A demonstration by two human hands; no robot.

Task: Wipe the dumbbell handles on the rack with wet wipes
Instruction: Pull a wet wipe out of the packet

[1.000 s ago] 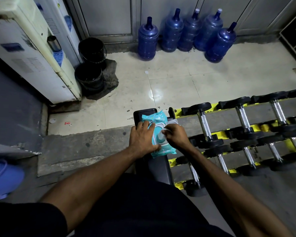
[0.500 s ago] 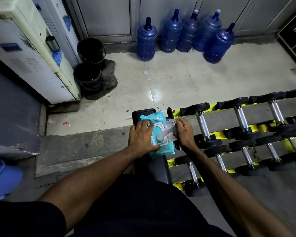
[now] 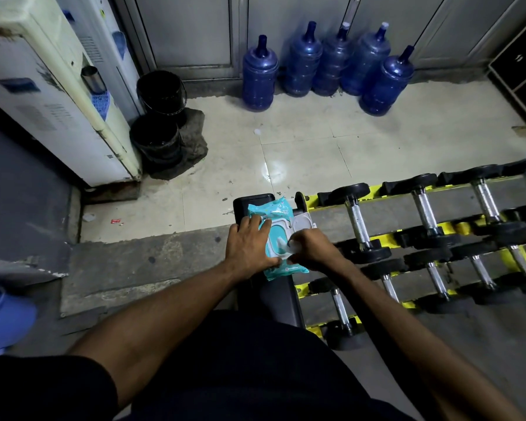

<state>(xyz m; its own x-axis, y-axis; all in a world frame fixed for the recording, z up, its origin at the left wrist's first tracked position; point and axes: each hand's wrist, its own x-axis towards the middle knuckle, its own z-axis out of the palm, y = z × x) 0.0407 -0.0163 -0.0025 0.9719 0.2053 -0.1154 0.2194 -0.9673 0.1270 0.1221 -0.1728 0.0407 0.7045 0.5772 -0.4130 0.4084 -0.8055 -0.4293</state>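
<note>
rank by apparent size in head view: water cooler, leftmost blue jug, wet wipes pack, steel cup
water cooler
leftmost blue jug and wet wipes pack, about alike; the pack is nearer
steel cup

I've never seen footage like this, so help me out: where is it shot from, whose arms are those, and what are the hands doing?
Everything is shot from one camera worn on a person's head, looking down at their own bare arms; no machine. The left hand presses flat on a teal wet wipes pack, its lid flipped open, lying on a black padded bench. The right hand pinches a white wipe at the pack's opening. To its right stands a yellow rack of dumbbells.
</note>
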